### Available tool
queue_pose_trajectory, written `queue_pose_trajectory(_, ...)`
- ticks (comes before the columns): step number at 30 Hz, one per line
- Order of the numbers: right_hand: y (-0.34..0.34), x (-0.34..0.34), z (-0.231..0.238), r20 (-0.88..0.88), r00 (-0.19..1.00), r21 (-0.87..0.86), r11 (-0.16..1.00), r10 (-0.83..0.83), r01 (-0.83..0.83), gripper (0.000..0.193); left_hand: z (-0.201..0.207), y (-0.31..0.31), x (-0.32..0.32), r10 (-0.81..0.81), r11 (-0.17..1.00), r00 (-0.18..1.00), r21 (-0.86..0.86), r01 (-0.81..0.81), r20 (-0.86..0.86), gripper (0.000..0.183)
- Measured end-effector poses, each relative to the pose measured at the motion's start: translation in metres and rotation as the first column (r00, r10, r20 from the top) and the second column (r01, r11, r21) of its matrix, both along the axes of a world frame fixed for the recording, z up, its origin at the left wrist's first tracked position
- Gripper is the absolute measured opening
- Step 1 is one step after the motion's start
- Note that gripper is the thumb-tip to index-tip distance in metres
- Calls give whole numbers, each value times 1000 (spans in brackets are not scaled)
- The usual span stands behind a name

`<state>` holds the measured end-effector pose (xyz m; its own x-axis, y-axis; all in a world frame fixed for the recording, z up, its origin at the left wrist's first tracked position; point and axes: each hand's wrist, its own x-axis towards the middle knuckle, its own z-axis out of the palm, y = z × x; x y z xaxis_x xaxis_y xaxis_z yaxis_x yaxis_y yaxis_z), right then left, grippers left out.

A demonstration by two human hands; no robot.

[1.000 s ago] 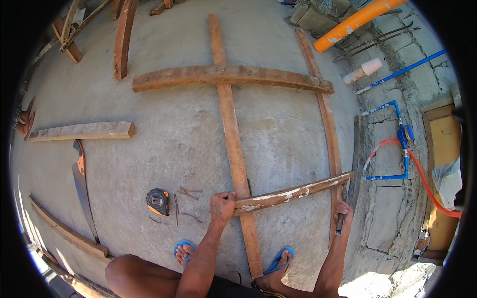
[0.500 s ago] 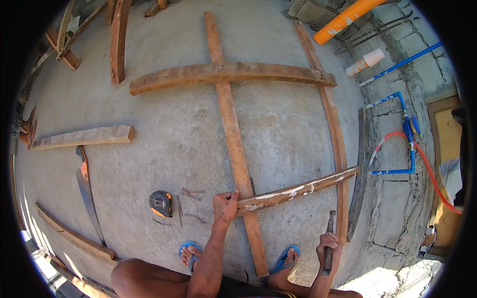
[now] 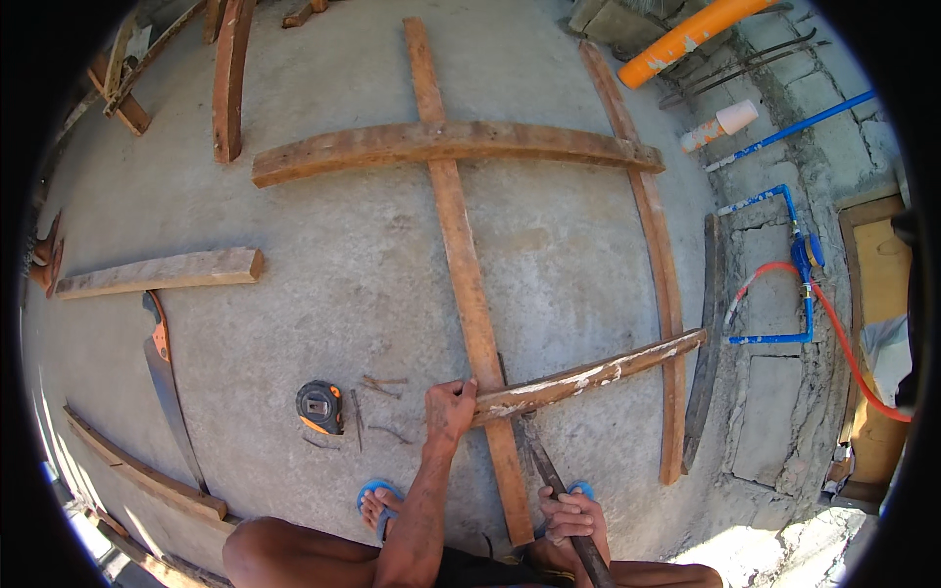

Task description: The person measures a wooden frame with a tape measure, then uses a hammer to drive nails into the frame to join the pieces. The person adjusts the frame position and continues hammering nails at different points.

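Note:
My left hand (image 3: 451, 410) is closed at the left end of a short wooden crosspiece (image 3: 588, 378) streaked with white. Whether a nail sits in those fingers is too small to tell. That piece lies across a long middle plank (image 3: 457, 235) and a right-hand plank (image 3: 655, 250). Wrapped around the dark handle of a hammer (image 3: 551, 476) is my right hand (image 3: 573, 516). Its far end lies just below the crosspiece, to the right of the middle plank. A longer crosspiece (image 3: 363, 155) lies over both planks farther off.
Left of my hands are a tape measure (image 3: 320, 407) and several loose nails (image 3: 382, 387). Farther left lie a handsaw (image 3: 169, 392) and timber offcuts (image 3: 162, 271). Another person's foot (image 3: 46, 260) shows at the left edge. Blue pipes (image 3: 806, 250) run along the block wall.
My right hand has swung left with the hammer, from beside the right plank to near the middle plank. My left hand stays at the crosspiece end, shifted slightly.

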<state>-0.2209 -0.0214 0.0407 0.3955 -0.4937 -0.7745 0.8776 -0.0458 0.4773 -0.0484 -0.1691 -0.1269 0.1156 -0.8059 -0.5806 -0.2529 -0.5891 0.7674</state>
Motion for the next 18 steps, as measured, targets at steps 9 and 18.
queue_pose_trajectory(9, 32, -70, 69, -246, 880, 40, 911, 407, -410, 25, -2, -3, 2, -44, 999, 999, -7, 44, -2, 39)
queue_pose_trajectory(18, 68, -80, 83, -525, 601, 310, 793, 602, -524, 24, 0, 1, -2, 16, 998, 999, -69, -12, 52, 41)
